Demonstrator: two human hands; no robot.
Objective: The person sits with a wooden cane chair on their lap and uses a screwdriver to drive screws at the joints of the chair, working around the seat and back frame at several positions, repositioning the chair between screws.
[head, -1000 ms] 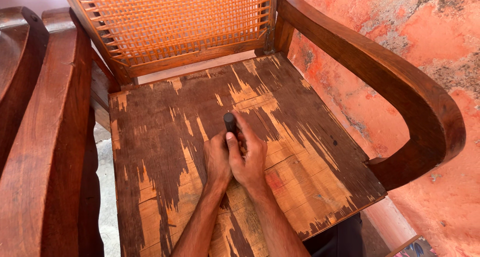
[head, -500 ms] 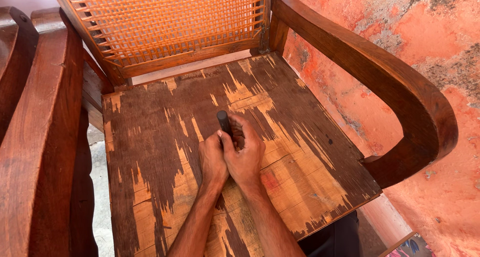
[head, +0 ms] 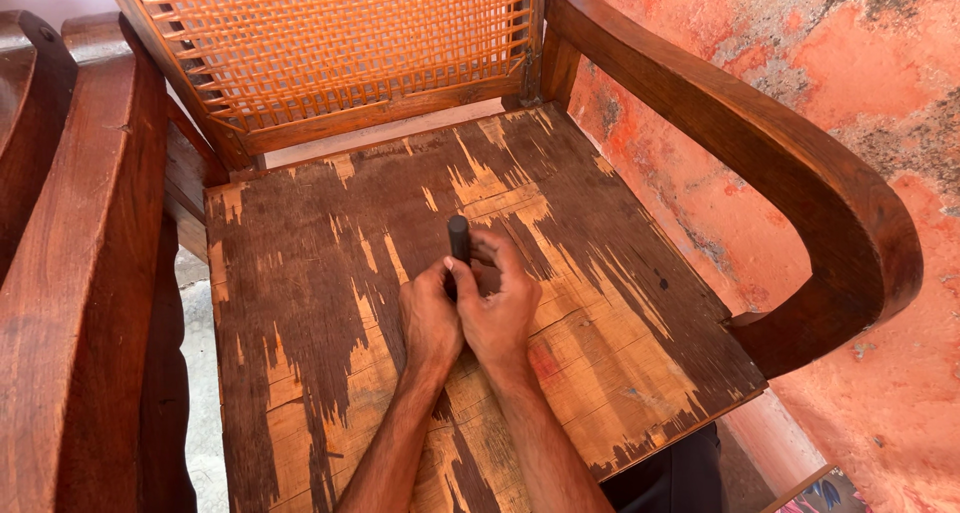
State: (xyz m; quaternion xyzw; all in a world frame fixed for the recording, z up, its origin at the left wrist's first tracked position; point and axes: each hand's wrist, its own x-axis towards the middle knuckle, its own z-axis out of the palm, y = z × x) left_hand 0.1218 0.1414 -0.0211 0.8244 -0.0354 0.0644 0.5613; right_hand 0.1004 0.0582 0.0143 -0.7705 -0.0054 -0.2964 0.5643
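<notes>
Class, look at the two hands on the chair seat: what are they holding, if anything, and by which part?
Both the left hand and right hand grip a dark cylindrical tool by its lower end; its upper end sticks out above the fingers.

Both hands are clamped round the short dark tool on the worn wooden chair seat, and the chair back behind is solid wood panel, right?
Not quite: the chair back is orange woven cane mesh in a wooden frame, not solid panel, as the head view shows. The left hand and right hand do grip the short dark tool on the worn wooden seat.

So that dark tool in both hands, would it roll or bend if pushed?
The dark tool looks like a stiff round bar, so bending seems unlikely. Laid flat on the worn chair seat, it might roll. The left hand and right hand grip it together.
</notes>
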